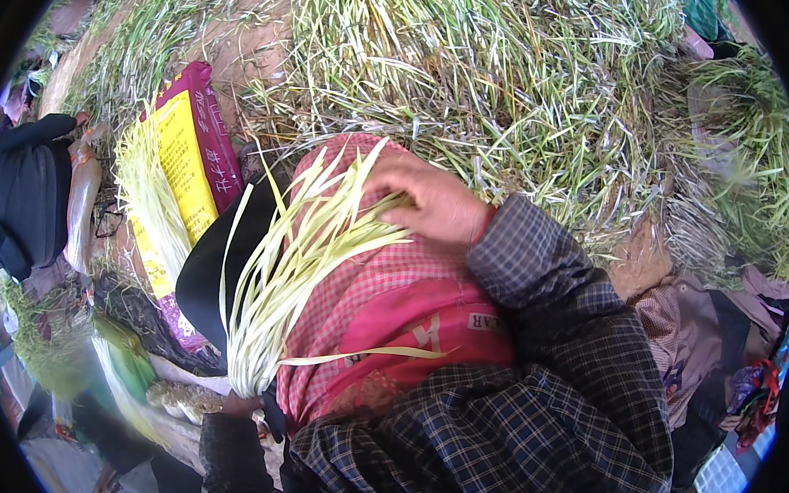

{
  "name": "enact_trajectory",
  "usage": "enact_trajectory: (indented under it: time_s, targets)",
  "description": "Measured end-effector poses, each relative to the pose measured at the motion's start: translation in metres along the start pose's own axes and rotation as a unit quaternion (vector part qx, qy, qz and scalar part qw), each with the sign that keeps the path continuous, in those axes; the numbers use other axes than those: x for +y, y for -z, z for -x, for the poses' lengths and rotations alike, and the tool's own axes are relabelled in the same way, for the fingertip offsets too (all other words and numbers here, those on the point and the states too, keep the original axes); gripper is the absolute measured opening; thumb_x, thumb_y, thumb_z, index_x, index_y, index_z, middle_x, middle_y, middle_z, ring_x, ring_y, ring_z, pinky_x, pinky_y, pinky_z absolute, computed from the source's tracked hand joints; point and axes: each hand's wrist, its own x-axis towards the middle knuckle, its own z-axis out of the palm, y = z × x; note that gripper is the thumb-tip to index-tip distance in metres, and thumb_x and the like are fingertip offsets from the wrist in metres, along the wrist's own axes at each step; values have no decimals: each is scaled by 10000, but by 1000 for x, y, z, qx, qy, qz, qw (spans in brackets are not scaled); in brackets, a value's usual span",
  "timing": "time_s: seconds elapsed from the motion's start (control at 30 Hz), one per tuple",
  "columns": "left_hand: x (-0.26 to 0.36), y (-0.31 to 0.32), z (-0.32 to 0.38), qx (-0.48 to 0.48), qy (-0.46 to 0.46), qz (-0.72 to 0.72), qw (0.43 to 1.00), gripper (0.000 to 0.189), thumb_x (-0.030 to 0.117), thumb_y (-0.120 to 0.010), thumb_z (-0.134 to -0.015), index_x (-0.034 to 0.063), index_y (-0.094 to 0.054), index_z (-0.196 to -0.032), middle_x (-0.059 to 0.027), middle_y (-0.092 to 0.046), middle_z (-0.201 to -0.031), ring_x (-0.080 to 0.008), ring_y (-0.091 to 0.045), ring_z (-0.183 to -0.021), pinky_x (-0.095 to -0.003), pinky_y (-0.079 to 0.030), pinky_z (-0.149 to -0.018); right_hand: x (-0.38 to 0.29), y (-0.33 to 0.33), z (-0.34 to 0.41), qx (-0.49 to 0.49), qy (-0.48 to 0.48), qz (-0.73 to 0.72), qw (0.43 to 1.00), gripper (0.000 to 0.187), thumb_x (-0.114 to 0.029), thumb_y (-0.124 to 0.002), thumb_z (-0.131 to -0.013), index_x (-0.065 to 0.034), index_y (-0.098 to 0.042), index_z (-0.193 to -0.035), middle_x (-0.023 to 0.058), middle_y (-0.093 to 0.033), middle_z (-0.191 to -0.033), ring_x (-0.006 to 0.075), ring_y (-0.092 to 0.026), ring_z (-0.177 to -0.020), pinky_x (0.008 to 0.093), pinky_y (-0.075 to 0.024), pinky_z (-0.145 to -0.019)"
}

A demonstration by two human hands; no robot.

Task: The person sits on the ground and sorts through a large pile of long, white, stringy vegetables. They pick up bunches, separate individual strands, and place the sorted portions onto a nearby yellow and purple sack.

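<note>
A bundle of long, pale yellow-green leaves, which look like blanched chives (313, 248), fans out across my lap. My left hand (244, 405) grips its whitish lower end, though the sleeve and leaves hide most of the fingers. Over the leaf tips is my right hand (431, 198), bent and slightly blurred; whether it pinches any leaf cannot be told. Under the bundle, a pink checked apron (407, 267) covers my lap. A second pale bundle (157, 191) lies to the left on a yellow and purple printed bag (187, 146) that bears writing.
Heaped green leaves (486, 82) cover the ground ahead and to the right. A person in dark clothing (24, 190) is at the far left, beside a clear-wrapped bundle (83, 200). Another pale bundle (122, 386) lies at lower left. Piled cloth (680, 338) is at right.
</note>
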Motion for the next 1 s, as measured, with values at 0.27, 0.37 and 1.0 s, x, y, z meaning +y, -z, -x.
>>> enact_trajectory:
  time_s: [0.27,0.37,1.0]
  targets:
    - [12,-15,2,-35,-34,18,999,777,208,-778,-590,45,-371,-1231,-35,-509,-1118,-200,-485,-1013,-340,-378,-854,-14,29,24,-158,-191,249,936,132,-233,-537,-771,-102,-526,-769,68,-556,-728,230,-563,-706,364,-444,-605]
    - [8,-10,-1,-29,-39,2,999,778,212,-778,-591,45,-370,-1232,-36,-506,-1123,-200,-480,-1020,-340,-374,-859,-8,44,30,-33,-194,235,952,140,-222,-531,-775,-83,-522,-790,80,-547,-744,270,-551,-700,362,-446,-598]
    - [1,1,-8,-52,-49,-53,996,777,241,-774,-601,54,-373,-1240,-38,-487,-1160,-194,-451,-1064,-334,-344,-895,-15,-37,-71,-37,97,289,952,177,-214,-522,-723,-53,-561,-785,105,-581,-775,263,-572,-788,373,-465,-699]
